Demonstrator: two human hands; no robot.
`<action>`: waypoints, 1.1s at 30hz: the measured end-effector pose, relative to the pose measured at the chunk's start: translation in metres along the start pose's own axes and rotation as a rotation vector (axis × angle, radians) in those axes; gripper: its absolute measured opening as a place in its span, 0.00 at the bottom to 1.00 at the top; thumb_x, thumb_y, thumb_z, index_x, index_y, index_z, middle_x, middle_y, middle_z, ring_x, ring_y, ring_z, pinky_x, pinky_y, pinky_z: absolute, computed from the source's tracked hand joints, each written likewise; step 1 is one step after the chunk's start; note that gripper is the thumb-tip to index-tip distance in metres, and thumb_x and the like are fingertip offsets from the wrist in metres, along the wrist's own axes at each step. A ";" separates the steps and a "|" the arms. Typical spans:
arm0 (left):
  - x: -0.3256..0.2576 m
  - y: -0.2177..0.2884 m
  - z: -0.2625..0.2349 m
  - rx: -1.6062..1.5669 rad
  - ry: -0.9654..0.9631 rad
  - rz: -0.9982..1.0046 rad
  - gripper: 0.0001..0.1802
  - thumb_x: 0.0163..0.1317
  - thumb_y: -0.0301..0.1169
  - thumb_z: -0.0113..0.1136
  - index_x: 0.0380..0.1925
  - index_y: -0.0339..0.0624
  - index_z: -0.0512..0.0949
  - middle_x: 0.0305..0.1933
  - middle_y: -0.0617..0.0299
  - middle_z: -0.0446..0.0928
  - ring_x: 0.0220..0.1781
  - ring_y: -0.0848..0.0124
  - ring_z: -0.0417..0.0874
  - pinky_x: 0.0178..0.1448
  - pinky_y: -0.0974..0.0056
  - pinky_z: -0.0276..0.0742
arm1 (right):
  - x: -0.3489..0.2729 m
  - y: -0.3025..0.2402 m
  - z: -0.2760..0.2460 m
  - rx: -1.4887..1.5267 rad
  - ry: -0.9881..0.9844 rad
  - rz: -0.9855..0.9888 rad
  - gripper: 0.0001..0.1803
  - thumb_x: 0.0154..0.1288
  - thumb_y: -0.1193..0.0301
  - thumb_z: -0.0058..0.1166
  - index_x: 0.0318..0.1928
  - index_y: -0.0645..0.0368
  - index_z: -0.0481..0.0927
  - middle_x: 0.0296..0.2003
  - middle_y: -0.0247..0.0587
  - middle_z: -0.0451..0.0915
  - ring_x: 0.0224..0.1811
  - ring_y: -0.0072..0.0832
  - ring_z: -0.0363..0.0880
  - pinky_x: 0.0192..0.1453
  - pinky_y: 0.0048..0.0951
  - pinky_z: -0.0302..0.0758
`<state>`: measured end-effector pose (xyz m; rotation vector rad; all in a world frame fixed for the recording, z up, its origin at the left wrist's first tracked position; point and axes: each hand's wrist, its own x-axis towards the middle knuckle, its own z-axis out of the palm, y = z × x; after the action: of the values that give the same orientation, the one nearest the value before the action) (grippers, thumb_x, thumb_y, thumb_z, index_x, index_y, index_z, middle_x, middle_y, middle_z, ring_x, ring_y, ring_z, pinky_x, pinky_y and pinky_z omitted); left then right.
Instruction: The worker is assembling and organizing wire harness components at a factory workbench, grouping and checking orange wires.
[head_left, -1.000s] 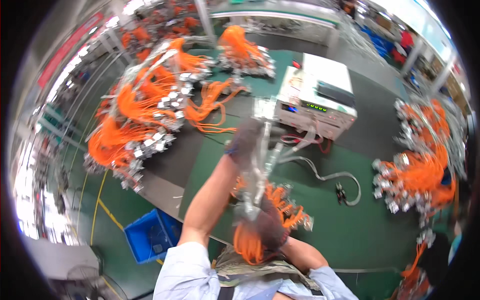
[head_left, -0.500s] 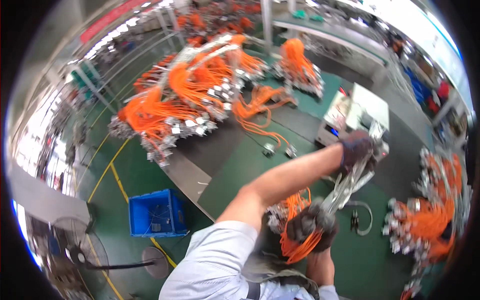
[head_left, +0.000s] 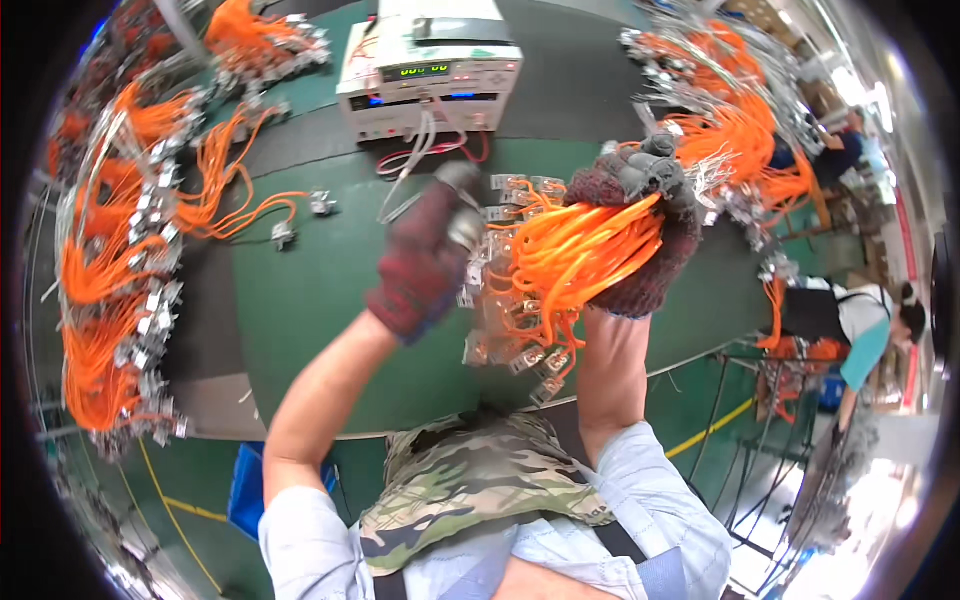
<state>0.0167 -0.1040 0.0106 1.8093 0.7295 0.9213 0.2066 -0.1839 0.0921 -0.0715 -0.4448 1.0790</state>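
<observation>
My right hand (head_left: 675, 235) clutches the orange bundle (head_left: 585, 255) above the green mat (head_left: 300, 330), while my blurred left hand (head_left: 425, 255), grip unclear, has drawn back beside the connectors (head_left: 528, 358), putting them within reach.

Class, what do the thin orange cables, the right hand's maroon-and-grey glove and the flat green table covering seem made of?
Thin orange cables: probably smooth plastic sheathing, from the glossy highlights.
Maroon-and-grey glove: apparently knitted textile, from its fuzzy look; grey fingers perhaps rubber-coated.
Flat green table covering: possibly rubber or vinyl, evenly dull.
</observation>
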 end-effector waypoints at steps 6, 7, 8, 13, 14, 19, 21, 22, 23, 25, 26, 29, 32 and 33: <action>0.000 -0.084 0.124 0.522 -0.105 0.205 0.34 0.63 0.32 0.65 0.72 0.56 0.75 0.74 0.51 0.75 0.79 0.45 0.70 0.79 0.38 0.63 | -0.006 -0.030 0.000 -0.026 -0.261 0.006 0.16 0.72 0.67 0.62 0.58 0.54 0.82 0.31 0.15 0.79 0.30 0.13 0.71 0.38 0.23 0.70; -0.006 -0.085 0.127 0.464 -0.147 0.136 0.35 0.62 0.34 0.65 0.73 0.58 0.75 0.74 0.52 0.74 0.80 0.46 0.69 0.79 0.38 0.62 | -0.011 -0.027 0.005 -0.062 -0.230 -0.010 0.17 0.73 0.65 0.61 0.59 0.53 0.84 0.27 0.11 0.77 0.26 0.12 0.69 0.33 0.21 0.68; -0.013 -0.086 0.129 0.407 -0.188 0.066 0.36 0.62 0.35 0.66 0.73 0.60 0.74 0.75 0.53 0.74 0.80 0.46 0.67 0.79 0.37 0.61 | -0.017 -0.032 0.005 -0.080 -0.179 -0.054 0.17 0.73 0.65 0.60 0.59 0.53 0.84 0.26 0.11 0.77 0.25 0.13 0.70 0.33 0.22 0.68; -0.049 -0.100 0.162 0.084 -0.232 -0.089 0.37 0.64 0.35 0.67 0.74 0.47 0.72 0.73 0.45 0.75 0.74 0.42 0.74 0.79 0.43 0.67 | -0.021 -0.063 -0.013 0.003 -0.089 -0.134 0.15 0.77 0.66 0.56 0.59 0.53 0.81 0.25 0.13 0.75 0.24 0.14 0.72 0.32 0.24 0.72; -0.049 -0.090 0.155 -0.199 -0.315 -0.279 0.37 0.64 0.36 0.68 0.75 0.46 0.71 0.73 0.45 0.75 0.75 0.42 0.73 0.80 0.43 0.67 | -0.026 -0.067 -0.005 0.006 0.017 -0.228 0.14 0.77 0.68 0.55 0.58 0.53 0.80 0.25 0.14 0.75 0.23 0.14 0.71 0.31 0.24 0.72; -0.023 -0.111 0.121 0.079 -0.231 -0.132 0.37 0.67 0.36 0.68 0.76 0.46 0.70 0.70 0.44 0.78 0.68 0.50 0.81 0.71 0.46 0.76 | -0.058 -0.109 -0.004 -0.016 0.059 -0.250 0.15 0.77 0.65 0.55 0.58 0.55 0.81 0.27 0.20 0.75 0.23 0.15 0.70 0.27 0.24 0.69; 0.023 -0.112 0.123 0.797 -0.119 0.341 0.36 0.65 0.36 0.70 0.73 0.45 0.72 0.66 0.43 0.80 0.63 0.52 0.85 0.67 0.48 0.81 | -0.067 -0.112 -0.003 -0.020 0.041 -0.261 0.15 0.76 0.62 0.56 0.57 0.55 0.80 0.30 0.23 0.76 0.23 0.17 0.70 0.26 0.24 0.69; 0.038 -0.123 0.124 0.884 -0.091 0.360 0.36 0.65 0.37 0.70 0.73 0.45 0.72 0.63 0.43 0.82 0.60 0.51 0.86 0.64 0.48 0.82 | -0.069 -0.117 -0.002 -0.022 0.064 -0.280 0.15 0.76 0.62 0.56 0.57 0.54 0.80 0.30 0.23 0.76 0.23 0.16 0.70 0.27 0.24 0.70; 0.051 -0.141 0.129 0.971 -0.060 0.378 0.36 0.65 0.38 0.70 0.72 0.45 0.72 0.61 0.44 0.83 0.57 0.51 0.88 0.61 0.48 0.84 | -0.071 -0.123 -0.002 -0.023 0.088 -0.297 0.15 0.76 0.62 0.56 0.57 0.54 0.80 0.30 0.24 0.76 0.24 0.16 0.70 0.27 0.24 0.70; 0.064 -0.163 0.132 1.060 -0.189 0.242 0.33 0.65 0.38 0.68 0.71 0.46 0.74 0.56 0.43 0.86 0.54 0.49 0.89 0.58 0.46 0.85 | -0.079 -0.134 -0.002 -0.076 0.199 -0.396 0.16 0.76 0.62 0.56 0.57 0.55 0.81 0.30 0.25 0.77 0.24 0.16 0.70 0.27 0.24 0.70; 0.068 -0.170 0.129 1.062 -0.339 0.088 0.32 0.65 0.37 0.67 0.69 0.46 0.75 0.54 0.43 0.86 0.54 0.47 0.89 0.57 0.45 0.85 | -0.078 -0.141 -0.003 -0.104 0.158 -0.390 0.16 0.76 0.62 0.56 0.57 0.55 0.81 0.30 0.25 0.77 0.24 0.16 0.70 0.26 0.24 0.69; 0.064 -0.177 0.102 1.091 -0.717 -0.126 0.25 0.66 0.34 0.63 0.65 0.48 0.79 0.51 0.43 0.88 0.56 0.45 0.89 0.56 0.43 0.85 | -0.069 -0.162 -0.010 -0.177 0.022 -0.311 0.18 0.76 0.63 0.53 0.59 0.58 0.80 0.28 0.24 0.75 0.24 0.16 0.69 0.25 0.23 0.66; 0.027 -0.166 0.035 1.142 -1.031 -0.087 0.15 0.71 0.31 0.54 0.52 0.48 0.86 0.45 0.46 0.90 0.50 0.47 0.92 0.50 0.43 0.87 | -0.058 -0.159 -0.014 -0.346 -0.056 -0.270 0.19 0.76 0.62 0.51 0.60 0.60 0.80 0.26 0.24 0.72 0.25 0.16 0.68 0.25 0.25 0.65; -0.001 -0.188 -0.002 1.116 -1.054 0.009 0.15 0.70 0.31 0.54 0.50 0.50 0.87 0.47 0.49 0.90 0.51 0.47 0.92 0.51 0.44 0.87 | -0.055 -0.150 -0.015 -0.365 -0.060 -0.234 0.19 0.76 0.62 0.53 0.60 0.58 0.80 0.26 0.24 0.72 0.25 0.16 0.68 0.27 0.25 0.66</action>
<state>-0.0016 -0.0327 -0.1622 2.7991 0.5179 -0.6770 0.3158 -0.3004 0.1020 -0.3028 -0.6838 0.7625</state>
